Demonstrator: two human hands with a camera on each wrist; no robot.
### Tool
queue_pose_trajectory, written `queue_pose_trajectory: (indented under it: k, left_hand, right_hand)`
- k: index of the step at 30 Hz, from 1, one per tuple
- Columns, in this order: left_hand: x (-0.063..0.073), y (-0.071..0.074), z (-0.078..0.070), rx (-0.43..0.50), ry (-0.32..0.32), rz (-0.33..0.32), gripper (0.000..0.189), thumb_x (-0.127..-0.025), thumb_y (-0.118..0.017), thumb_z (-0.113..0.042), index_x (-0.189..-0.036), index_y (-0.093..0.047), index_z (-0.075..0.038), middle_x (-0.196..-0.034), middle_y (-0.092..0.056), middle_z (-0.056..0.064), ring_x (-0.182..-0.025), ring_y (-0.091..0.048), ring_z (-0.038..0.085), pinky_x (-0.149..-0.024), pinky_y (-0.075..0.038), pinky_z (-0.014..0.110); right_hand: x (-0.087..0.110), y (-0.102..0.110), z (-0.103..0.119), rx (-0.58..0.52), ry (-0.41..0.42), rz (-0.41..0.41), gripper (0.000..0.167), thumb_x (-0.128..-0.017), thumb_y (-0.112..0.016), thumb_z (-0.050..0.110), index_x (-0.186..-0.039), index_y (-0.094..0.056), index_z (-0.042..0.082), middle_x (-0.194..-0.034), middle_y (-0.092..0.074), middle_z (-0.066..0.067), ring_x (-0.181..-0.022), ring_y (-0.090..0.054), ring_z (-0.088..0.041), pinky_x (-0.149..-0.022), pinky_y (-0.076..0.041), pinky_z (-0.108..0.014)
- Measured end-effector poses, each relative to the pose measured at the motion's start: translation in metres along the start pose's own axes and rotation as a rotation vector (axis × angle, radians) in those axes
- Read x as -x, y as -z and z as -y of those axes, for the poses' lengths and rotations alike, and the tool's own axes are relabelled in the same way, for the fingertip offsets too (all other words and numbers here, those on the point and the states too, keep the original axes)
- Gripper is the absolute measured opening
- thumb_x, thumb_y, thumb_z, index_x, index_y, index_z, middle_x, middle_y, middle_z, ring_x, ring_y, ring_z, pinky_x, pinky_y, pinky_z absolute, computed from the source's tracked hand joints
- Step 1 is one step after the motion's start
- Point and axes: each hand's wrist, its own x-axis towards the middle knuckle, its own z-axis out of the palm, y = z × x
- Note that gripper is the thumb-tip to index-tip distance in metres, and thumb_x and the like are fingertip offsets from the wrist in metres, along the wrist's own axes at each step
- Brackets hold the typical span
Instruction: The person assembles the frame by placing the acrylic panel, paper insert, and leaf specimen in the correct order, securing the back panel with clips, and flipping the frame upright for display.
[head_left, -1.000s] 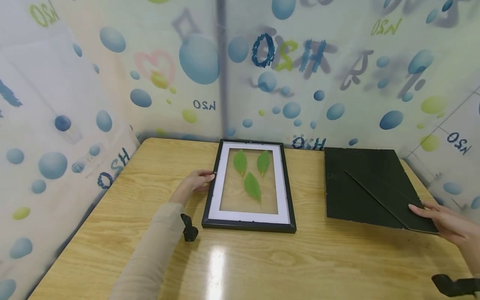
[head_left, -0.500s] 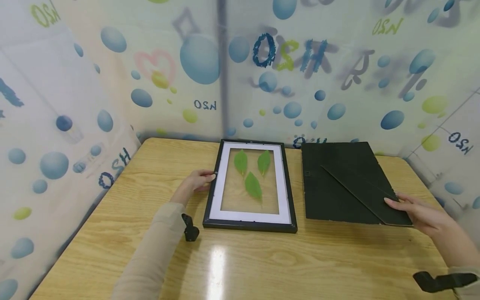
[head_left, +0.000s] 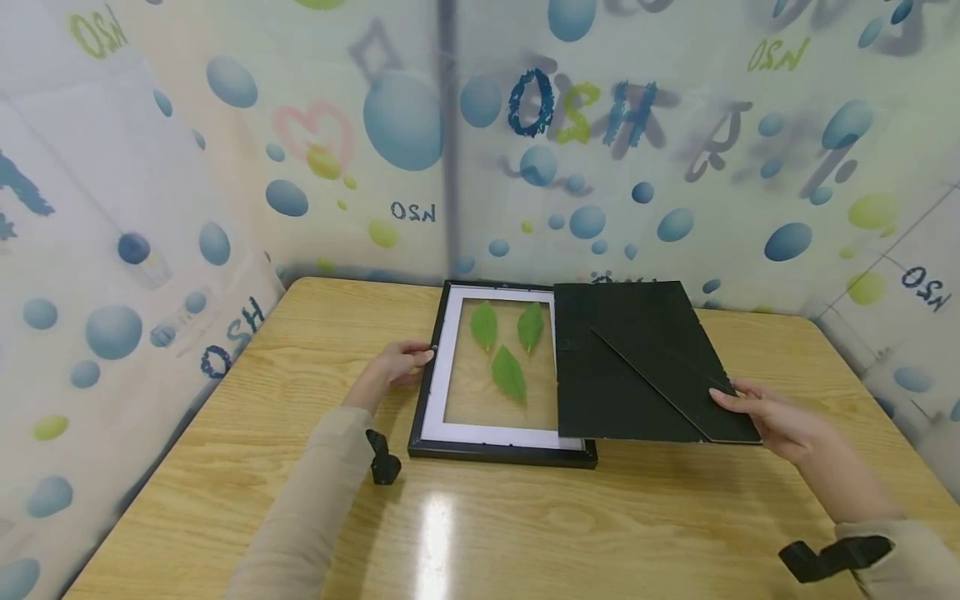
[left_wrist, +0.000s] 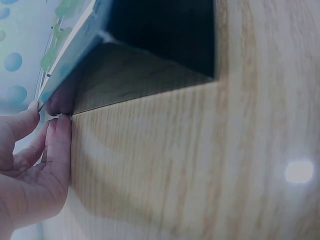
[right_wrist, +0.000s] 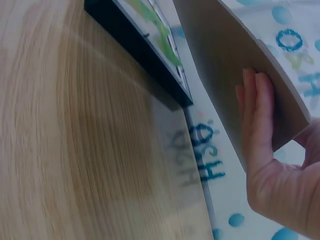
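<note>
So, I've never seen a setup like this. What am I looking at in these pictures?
No machine here: a person is working bare-handed. The wide picture is from a camera worn on the head; the other two are taken at the wrists, one each. On the wooden table lies a black picture frame with a white mat and three green leaves. The left hand holds the frame's left edge. The right hand holds a black backing board, raised and overlapping the frame in the head view.

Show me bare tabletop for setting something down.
Bare wood: before the frame between both sleeves; left of the left hand to the table edge. Crowded: the frame's right side, overhung by the black board in the right hand.
</note>
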Motion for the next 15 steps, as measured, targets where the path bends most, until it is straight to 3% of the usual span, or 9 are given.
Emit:
queue_pose_trajectory:
  k: [6, 15]
  left_hand:
    - [0.0, -0.001, 0.0, 0.026, 0.004, -0.001, 0.045, -0.096, -0.046, -0.015, -0.138, -0.036, 0.0, -0.14, -0.038, 0.018, -0.127, -0.041, 0.028, -0.104, -0.04, 0.038]
    - [0.0, -0.002, 0.0, 0.036, 0.016, -0.016, 0.045, -0.096, -0.047, -0.016, -0.137, -0.037, -0.002, -0.138, -0.04, 0.018, -0.124, -0.044, 0.026, -0.104, -0.04, 0.037]
  right_hand:
    - [-0.014, -0.028, 0.005, -0.105, 0.009, 0.027, 0.095, -0.095, -0.049, 0.021, -0.135, 0.035, 0.007, -0.093, -0.065, 0.014, -0.082, -0.065, -0.004, -0.075, -0.054, -0.021]
    - [-0.039, -0.072, 0.015, -0.134, 0.013, 0.079, 0.096, -0.093, -0.054, 0.021, -0.138, 0.029, 0.004, -0.093, -0.067, 0.01, -0.08, -0.067, -0.005, -0.075, -0.055, -0.021]
